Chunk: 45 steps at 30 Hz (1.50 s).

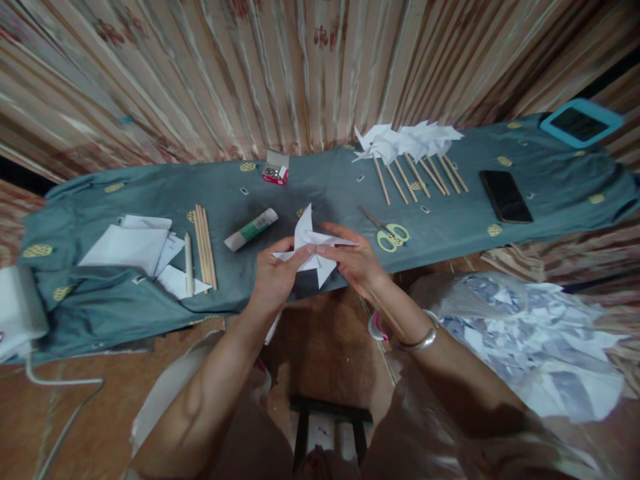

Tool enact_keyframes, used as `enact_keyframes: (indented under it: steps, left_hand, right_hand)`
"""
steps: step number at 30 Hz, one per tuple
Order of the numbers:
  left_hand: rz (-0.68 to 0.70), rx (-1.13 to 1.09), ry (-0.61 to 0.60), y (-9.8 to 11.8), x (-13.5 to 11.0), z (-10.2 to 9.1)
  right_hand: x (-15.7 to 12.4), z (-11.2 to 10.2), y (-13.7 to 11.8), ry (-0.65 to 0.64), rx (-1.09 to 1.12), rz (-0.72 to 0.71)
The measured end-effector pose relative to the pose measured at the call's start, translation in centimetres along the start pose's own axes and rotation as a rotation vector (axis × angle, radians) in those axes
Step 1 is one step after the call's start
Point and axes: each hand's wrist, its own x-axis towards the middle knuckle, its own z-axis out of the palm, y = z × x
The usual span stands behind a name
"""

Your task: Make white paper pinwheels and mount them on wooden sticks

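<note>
A white paper pinwheel (306,233) with pointed blades is held between both hands above the near edge of the cloth. My left hand (280,270) grips it from the left, thumb pressed at its centre. From the right, my right hand (357,260) pinches it, its thumb meeting the left one at the middle. Just left of the hands lies a white and green glue stick (251,229). To the right rest scissors (387,232) with light green handles. Behind the hands stands an opened small red box (275,170) with tiny metal pieces inside.
Finished pinwheels on sticks (410,143) lie in a row at the back right. A phone (506,196) and a blue-framed device (581,123) are farther right. At left are paper sheets (125,247), a white pen-like tool (189,263) and wooden sticks (205,247). Paper scraps (540,340) fill a bag.
</note>
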Motion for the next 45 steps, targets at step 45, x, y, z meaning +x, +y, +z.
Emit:
enact_keyframes:
  steps: [45]
  left_hand:
    - [0.016, 0.013, -0.007, 0.1, 0.9, 0.7]
  right_hand:
    - [0.6, -0.5, -0.6, -0.042, 0.047, -0.007]
